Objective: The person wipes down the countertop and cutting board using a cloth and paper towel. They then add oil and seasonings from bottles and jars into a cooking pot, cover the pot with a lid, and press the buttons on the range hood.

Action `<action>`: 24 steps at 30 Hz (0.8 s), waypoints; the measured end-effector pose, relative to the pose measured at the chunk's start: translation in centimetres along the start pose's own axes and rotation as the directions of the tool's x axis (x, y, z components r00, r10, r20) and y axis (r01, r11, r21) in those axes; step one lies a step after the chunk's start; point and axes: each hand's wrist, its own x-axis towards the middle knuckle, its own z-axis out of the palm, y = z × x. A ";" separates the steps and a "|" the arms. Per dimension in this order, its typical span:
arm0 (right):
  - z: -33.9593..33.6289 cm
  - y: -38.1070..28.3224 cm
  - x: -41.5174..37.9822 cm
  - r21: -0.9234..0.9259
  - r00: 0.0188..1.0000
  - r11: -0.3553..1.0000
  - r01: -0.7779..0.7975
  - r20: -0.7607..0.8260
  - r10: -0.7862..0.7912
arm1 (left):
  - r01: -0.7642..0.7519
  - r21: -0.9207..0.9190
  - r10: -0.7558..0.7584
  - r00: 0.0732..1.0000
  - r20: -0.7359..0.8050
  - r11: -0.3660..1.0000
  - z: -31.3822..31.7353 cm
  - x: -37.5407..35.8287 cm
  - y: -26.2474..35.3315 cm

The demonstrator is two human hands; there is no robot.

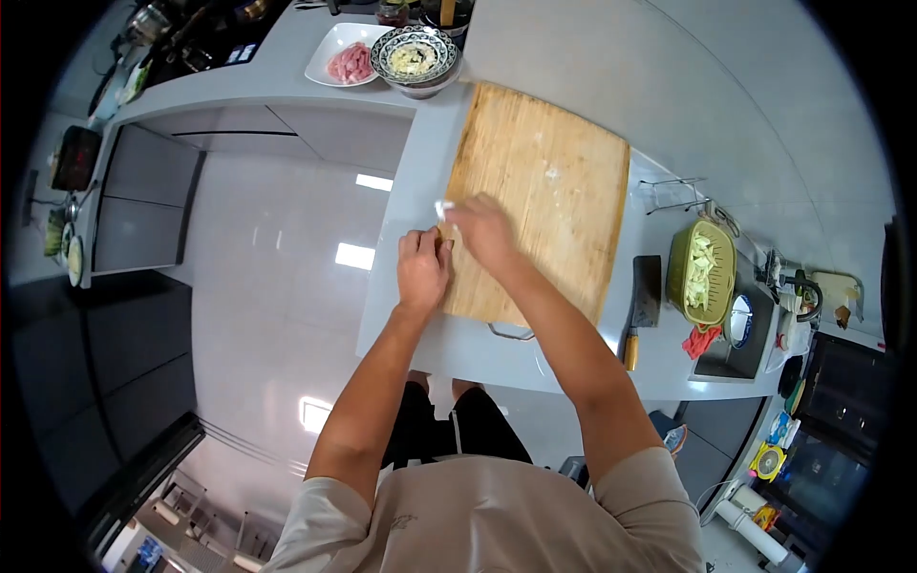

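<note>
A large wooden cutting board (535,181) lies on the grey counter, with pale specks on its surface. My left hand (423,270) is at the board's left edge, its fingers curled and closed; what they hold, if anything, is hidden. Just beyond it, my right hand (484,232) reaches over the board, slightly blurred, with its fingers pinched together. At its fingertips shows a small white scrap (442,209), too blurred to name, by the board's left edge.
Right of the board lies a cleaver (647,291), beside a green basket (676,277) of cut pale vegetables, a red cloth (701,340) and a sink (759,334). At the back stand a white plate (323,69) of raw meat and a patterned bowl (449,55) of chopped pieces.
</note>
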 end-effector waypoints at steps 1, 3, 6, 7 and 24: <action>0.9 1.8 1.5 -0.010 0.998 1.000 0.014 -0.065 -0.015 | 0.001 0.000 -0.001 1.000 0.015 1.000 -0.1 0.1 0.0; 0.9 4.5 6.2 -0.088 0.995 0.994 -0.060 -0.079 0.053 | 0.002 0.002 -0.003 0.999 0.040 1.000 -0.3 0.4 0.1; 1.8 5.1 6.3 -0.125 0.993 0.986 -0.113 -0.056 0.107 | 0.009 0.007 -0.010 0.999 0.037 1.000 -0.9 0.8 0.7; 1.7 4.7 6.1 -0.131 0.993 0.984 -0.118 -0.040 0.114 | 0.013 0.020 -0.014 0.999 0.033 1.000 -0.9 0.8 0.8; 0.6 6.6 7.8 -0.050 1.000 0.999 0.005 -0.003 -0.005 | -0.006 0.045 0.000 0.991 0.133 0.999 -0.7 4.8 1.0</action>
